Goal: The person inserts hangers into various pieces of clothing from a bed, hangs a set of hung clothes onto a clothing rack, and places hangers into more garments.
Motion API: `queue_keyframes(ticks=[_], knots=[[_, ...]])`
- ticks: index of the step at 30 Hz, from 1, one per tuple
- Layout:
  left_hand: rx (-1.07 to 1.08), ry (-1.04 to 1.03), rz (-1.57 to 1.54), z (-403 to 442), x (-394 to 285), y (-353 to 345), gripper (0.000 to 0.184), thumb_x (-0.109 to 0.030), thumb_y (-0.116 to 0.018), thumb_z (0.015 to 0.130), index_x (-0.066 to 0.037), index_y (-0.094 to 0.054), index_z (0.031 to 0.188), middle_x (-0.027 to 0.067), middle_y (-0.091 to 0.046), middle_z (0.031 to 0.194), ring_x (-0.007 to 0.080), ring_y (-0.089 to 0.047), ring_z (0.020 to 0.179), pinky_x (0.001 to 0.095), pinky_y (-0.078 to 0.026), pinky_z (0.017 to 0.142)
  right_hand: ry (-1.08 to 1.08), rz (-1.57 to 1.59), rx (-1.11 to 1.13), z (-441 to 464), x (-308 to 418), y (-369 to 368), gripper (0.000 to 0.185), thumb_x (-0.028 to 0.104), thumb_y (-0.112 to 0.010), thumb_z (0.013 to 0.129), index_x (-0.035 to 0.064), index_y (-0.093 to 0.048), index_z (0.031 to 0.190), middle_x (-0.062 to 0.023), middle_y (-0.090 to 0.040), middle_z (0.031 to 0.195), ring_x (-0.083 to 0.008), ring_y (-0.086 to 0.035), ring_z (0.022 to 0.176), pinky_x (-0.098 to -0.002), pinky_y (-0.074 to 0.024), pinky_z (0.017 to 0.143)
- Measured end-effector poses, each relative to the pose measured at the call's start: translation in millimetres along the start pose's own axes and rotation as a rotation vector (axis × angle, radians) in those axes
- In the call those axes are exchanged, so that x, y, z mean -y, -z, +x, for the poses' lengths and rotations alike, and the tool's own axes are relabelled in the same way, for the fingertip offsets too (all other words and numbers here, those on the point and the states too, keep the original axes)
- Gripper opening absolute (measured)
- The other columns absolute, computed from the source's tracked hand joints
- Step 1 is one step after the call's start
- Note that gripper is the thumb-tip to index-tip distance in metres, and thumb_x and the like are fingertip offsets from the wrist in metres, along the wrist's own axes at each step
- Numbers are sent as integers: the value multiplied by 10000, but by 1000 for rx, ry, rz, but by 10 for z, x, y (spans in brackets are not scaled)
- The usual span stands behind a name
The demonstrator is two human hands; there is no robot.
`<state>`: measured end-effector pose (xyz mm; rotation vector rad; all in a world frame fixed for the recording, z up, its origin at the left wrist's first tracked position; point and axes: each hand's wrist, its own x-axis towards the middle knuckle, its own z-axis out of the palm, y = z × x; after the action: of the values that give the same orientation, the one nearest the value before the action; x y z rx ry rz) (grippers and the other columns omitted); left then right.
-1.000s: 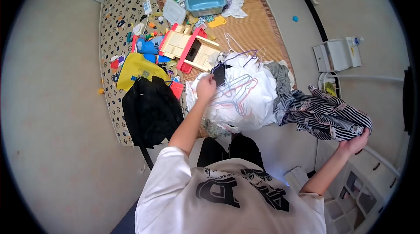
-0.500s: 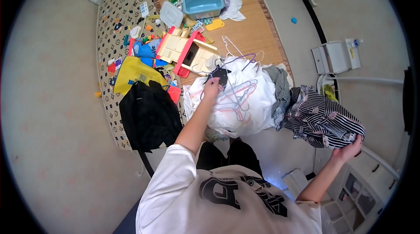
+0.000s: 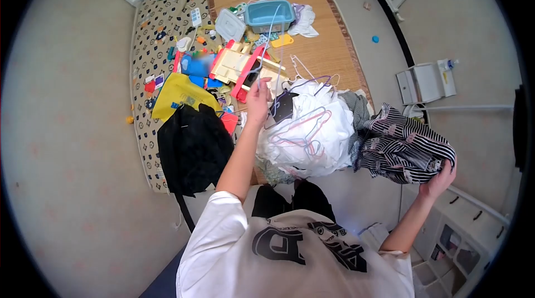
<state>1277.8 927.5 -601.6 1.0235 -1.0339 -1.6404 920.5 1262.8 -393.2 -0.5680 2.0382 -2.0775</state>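
My left hand point(image 3: 258, 99) is closed on a pale blue-purple hanger point(image 3: 270, 33), raised over the toy house. Just right of that hand lies a pile of white clothes point(image 3: 329, 142) with several pink, blue and purple hangers point(image 3: 309, 131) on top. A black dotted piece point(image 3: 283, 107) shows at the pile's left edge. On the right, my right hand point(image 3: 439, 179) grips the end of a black-and-white striped garment point(image 3: 401, 145) with a floral print. The garment's other end reaches a grey striped cloth point(image 3: 356, 114) beside the pile.
A cream and red toy house point(image 3: 237, 67) lies behind my left hand, near a blue tub point(image 3: 270, 15) and a white lid point(image 3: 230, 25). A yellow bag point(image 3: 181, 97) and a black garment point(image 3: 195, 147) lie at left. A white rail point(image 3: 468, 108) and an open white box point(image 3: 426, 82) stand at right.
My left hand has lifted a hanger up off the pile. My right hand has moved slightly left and up with the striped garment, which is more bunched.
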Motion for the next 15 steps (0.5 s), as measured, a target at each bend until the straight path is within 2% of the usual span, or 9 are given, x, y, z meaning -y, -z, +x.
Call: queue_keyframes(ticks=[2, 3, 4, 5, 6, 7, 9, 12, 15], knots=[[16, -64, -162, -116, -423, 54, 298, -262, -495, 1072, -13, -587, 1206, -43, -407, 682, 66, -372, 622, 239, -320, 580, 16, 30, 21, -58, 104, -68, 309, 56, -414, 973, -52, -619, 1177, -106, -661, 1121, -187, -629, 1031, -329, -486, 931], [83, -124, -292, -194, -570, 111, 296, -179, -540, 1045, 1, -561, 1280, -12, -466, 741, 82, -442, 680, 237, -377, 637, 16, 44, 21, -86, 143, -101, 308, 55, -414, 973, -53, -619, 1176, -107, -661, 1119, -188, -630, 1030, -330, -487, 929], [120, -195, -238, -301, -770, 128, 345, -144, -577, 1014, 4, -536, 1323, 2, -490, 775, 90, -477, 722, 240, -404, 681, 14, 57, 21, -120, 179, -127, 307, 54, -414, 973, -53, -618, 1175, -108, -661, 1117, -189, -630, 1028, -330, -488, 927], [152, -267, -183, -407, -976, 135, 414, -110, -613, 983, 7, -510, 1367, 17, -515, 810, 99, -511, 764, 242, -431, 726, 11, 71, 26, -138, 216, -158, 306, 53, -414, 973, -53, -618, 1174, -109, -661, 1116, -189, -631, 1026, -330, -489, 925], [204, -247, -286, -544, -1254, 118, 566, -78, -658, 927, 10, -440, 1442, 36, -548, 877, 118, -554, 838, 252, -454, 805, 5, 98, 29, -164, 247, -200, 300, 51, -417, 971, -54, -621, 1165, -112, -662, 1107, -192, -634, 1015, -330, -493, 917], [220, -279, -383, -673, -1473, 72, 591, -174, -684, 941, 20, -426, 1436, 18, -515, 845, 90, -514, 790, 237, -433, 731, 17, 85, 39, -205, 284, -241, 302, 48, -416, 968, -55, -622, 1163, -113, -663, 1102, -193, -636, 1010, -330, -495, 915], [329, -347, -517, -755, -1683, 278, 496, -263, -631, 993, 32, -494, 1367, -19, -452, 768, 50, -444, 692, 203, -372, 616, 44, 65, 61, -275, 381, -361, 304, 40, -413, 962, -57, -624, 1158, -113, -665, 1091, -195, -639, 1000, -331, -499, 910], [218, -228, -366, -1071, -2164, 403, 420, -320, -531, 1048, 33, -563, 1275, -58, -370, 685, 25, -350, 586, 187, -286, 522, 15, 105, 212, -324, 525, -577, 324, 27, -413, 942, -64, -626, 1169, -117, -678, 1088, -196, -644, 1006, -326, -497, 926], [280, -88, -137, -1383, -2561, 433, 389, -305, -447, 1082, 27, -603, 1210, -81, -327, 638, 23, -310, 524, 179, -266, 492, 31, 25, 364, -505, 780, -986, 312, 34, -458, 936, -59, -653, 1162, -109, -689, 1090, -173, -638, 1023, -311, -481, 950]])
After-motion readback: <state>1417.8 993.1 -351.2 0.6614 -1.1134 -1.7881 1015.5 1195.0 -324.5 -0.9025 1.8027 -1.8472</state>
